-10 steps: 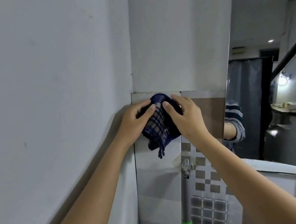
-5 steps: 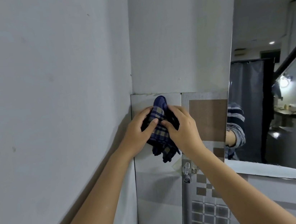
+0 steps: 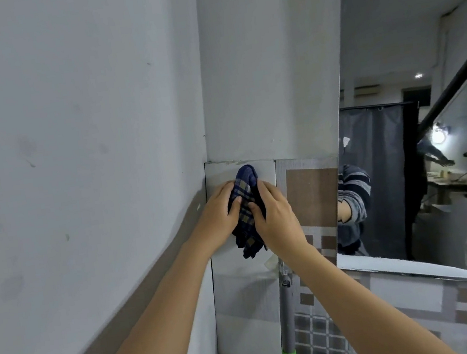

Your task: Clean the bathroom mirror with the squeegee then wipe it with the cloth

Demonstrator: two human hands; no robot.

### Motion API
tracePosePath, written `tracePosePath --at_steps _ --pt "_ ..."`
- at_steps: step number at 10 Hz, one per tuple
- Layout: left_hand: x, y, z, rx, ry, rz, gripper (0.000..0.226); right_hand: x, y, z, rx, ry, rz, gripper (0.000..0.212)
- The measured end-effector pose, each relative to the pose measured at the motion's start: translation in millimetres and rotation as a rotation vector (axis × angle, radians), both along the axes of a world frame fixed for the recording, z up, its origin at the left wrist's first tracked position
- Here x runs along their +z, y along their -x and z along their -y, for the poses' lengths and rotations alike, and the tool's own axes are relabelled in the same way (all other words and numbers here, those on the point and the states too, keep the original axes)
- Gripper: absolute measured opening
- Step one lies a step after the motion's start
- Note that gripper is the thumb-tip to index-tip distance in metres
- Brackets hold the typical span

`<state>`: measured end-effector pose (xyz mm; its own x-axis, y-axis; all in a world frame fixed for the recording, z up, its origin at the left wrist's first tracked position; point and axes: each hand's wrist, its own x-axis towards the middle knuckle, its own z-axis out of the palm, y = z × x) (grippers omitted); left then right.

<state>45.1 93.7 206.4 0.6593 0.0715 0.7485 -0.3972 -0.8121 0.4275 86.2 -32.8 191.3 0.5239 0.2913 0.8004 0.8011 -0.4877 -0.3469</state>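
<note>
A dark blue checked cloth (image 3: 246, 202) is bunched against the grey wall tile (image 3: 238, 265) in the corner. My left hand (image 3: 219, 214) grips its left side and my right hand (image 3: 273, 216) grips its right side, fingers pressed into the fabric. The cloth's lower end dangles below my hands. The mirror (image 3: 416, 129) hangs on the wall to the right, apart from the cloth. A grey pole with a green grip (image 3: 287, 333) hangs from a wall hook (image 3: 281, 268) just below my right wrist; its head is out of view.
A plain white wall (image 3: 73, 138) closes in on the left, meeting a white pillar (image 3: 268, 68) at the corner. Patterned brown and grey tiles (image 3: 312, 196) cover the wall under the mirror. The mirror reflects a striped sleeve (image 3: 353, 196), a dark curtain and a stair rail.
Both hands have closed in on the cloth and bunched it tighter. The view has shifted slightly, showing more of the mirror.
</note>
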Motion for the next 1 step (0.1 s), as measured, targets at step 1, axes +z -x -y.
tracePosePath --at_steps 1 --pt "7.7 6.9 1.6 0.089 -0.033 -0.097 0.048 7.5 15.3 11.5 -0.01 0.07 -0.058 0.053"
